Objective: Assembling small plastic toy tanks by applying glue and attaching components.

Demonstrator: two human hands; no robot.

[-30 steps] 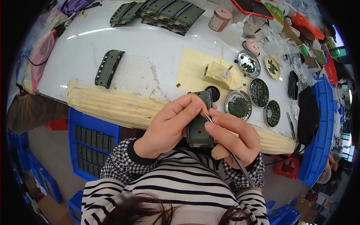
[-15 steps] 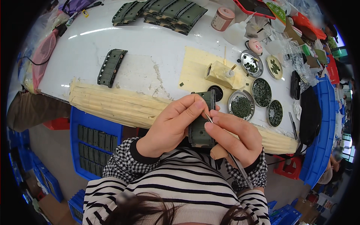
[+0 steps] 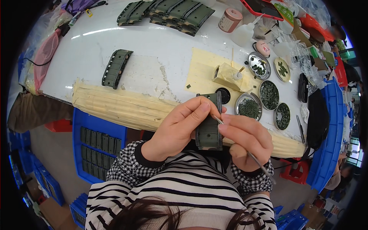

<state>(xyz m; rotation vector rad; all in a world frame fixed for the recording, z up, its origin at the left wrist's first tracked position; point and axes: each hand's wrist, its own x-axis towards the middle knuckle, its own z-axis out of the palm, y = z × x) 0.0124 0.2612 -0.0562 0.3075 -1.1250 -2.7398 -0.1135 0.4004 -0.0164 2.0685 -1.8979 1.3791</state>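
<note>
Green curved part (image 3: 209, 135) lies between left hand (image 3: 176, 126), gripping it, and right hand (image 3: 251, 138), pinching slim tool (image 3: 257, 163).

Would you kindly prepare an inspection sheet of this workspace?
Surface: white table, scuffed in the middle; pale yellow covering along its near edge.
Job's things: curved green part at the hands; round dishes of small green pieces.
Clutter: clear plastic packaging at the upper right.
Hands: left hand at the green part, grip partly hidden; right hand holds a slim metal tool.
Cables: thin black cord beside pink mesh at far left.
Surroundings: blue crates and a red stool.
</note>
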